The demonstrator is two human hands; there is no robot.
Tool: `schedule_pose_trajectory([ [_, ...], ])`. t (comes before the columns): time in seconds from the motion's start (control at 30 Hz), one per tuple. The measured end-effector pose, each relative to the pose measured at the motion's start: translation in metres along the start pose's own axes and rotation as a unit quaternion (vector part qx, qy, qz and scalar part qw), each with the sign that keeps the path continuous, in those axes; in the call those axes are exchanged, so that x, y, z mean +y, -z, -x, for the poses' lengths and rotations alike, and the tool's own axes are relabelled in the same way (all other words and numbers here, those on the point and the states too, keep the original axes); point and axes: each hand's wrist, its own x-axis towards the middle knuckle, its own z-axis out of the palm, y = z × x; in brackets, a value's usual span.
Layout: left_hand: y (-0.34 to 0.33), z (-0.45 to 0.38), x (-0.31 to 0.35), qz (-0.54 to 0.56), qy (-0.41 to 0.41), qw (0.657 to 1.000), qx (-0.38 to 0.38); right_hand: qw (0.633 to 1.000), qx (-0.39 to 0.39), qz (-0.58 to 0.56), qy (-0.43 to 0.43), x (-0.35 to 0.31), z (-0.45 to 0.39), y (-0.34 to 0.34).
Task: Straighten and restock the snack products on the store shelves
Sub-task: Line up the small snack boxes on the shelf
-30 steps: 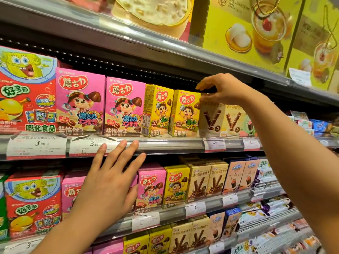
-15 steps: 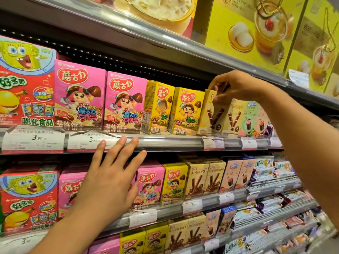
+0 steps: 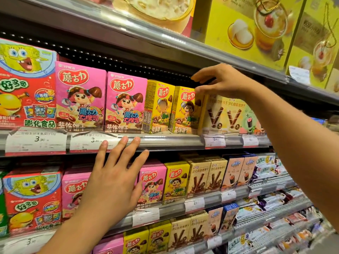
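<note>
Since half a second ago: right hand shifted left along the upper snack shelf, off the tan chocolate-stick biscuit box and onto the neighbouring yellow mushroom-biscuit box; left hand about where it was. Right fingers curled over the top right corner of that yellow box, pinching it, thumb above. Box upright at the shelf's front edge, touching a second yellow mushroom-biscuit box on its left and the tan box on its right. Further left on the same shelf, two pink mushroom-biscuit boxes side by side, then a red SpongeBob snack box. Left hand released, fingers straight and spread, tips at the shelf's front rail beside a 3.80 price tag, palm in front of pink boxes on the shelf below; contact with the rail unclear. Large yellow gift boxes on the shelf above.
</note>
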Motion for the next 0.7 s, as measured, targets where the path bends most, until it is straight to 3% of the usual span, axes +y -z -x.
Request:
schedule_pose_trajectory([
  [0.13,0.0,0.001,-0.001,-0.002,-0.002,1.0,-0.002,0.999,-0.025,0.044,0.01,-0.012,-0.01,-0.018],
  [0.3,0.0,-0.001,0.002,0.005,0.006,1.0,0.001,1.0,-0.006,-0.006,0.01,-0.014,-0.01,-0.018],
  [0.57,0.001,0.001,0.0,0.007,0.003,1.0,0.004,0.995,-0.081,-0.057,0.019,-0.012,-0.02,-0.005],
  [0.7,0.002,0.001,0.001,0.01,0.008,1.0,-0.001,0.997,-0.051,-0.065,0.008,-0.01,-0.019,-0.008],
])
